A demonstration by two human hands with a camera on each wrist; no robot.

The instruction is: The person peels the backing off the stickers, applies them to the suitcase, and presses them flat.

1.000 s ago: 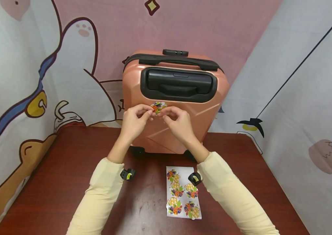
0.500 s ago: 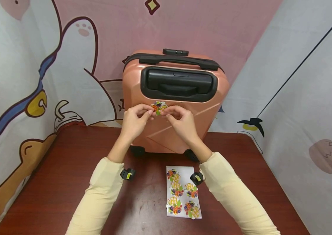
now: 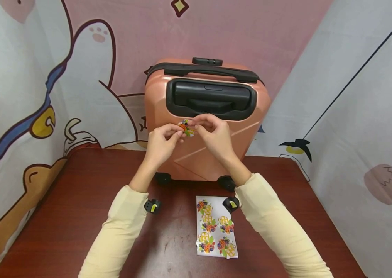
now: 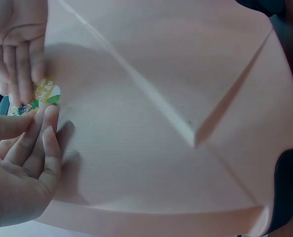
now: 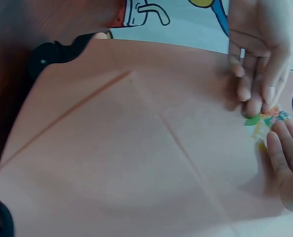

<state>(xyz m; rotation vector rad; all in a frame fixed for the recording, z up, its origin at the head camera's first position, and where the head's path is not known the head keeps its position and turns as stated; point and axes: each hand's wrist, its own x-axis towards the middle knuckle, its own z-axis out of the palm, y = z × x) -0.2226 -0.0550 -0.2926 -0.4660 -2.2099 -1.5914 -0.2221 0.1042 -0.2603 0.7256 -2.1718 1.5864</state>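
A fruit-patterned sticker (image 3: 185, 126) is at the front of a rose-gold suitcase (image 3: 196, 158), just below the recessed black handle. My left hand (image 3: 161, 144) pinches its lower left edge between thumb and forefinger. At the sticker's upper right edge, my right hand (image 3: 215, 135) has its thumb and forefinger tips, partly covering the print. The left wrist view shows the sticker's yellow and green part (image 4: 48, 93) between the two hands. In the right wrist view, the sticker (image 5: 267, 121) lies close over the suitcase shell, and the left fingers (image 5: 255, 106) hold its edge.
On the brown table (image 3: 88, 216) lies a white sticker sheet (image 3: 217, 251) with several fruit stickers, partly beneath the right wrist camera (image 3: 231, 204). The suitcase stands upright on black wheels (image 3: 163, 177) against a cartoon-printed cloth backdrop (image 3: 234, 31).
My right fingers have moved up from the sticker's right side to its upper edge, and the sticker has tilted a little. The left hand has barely shifted; suitcase and sheet stay put.
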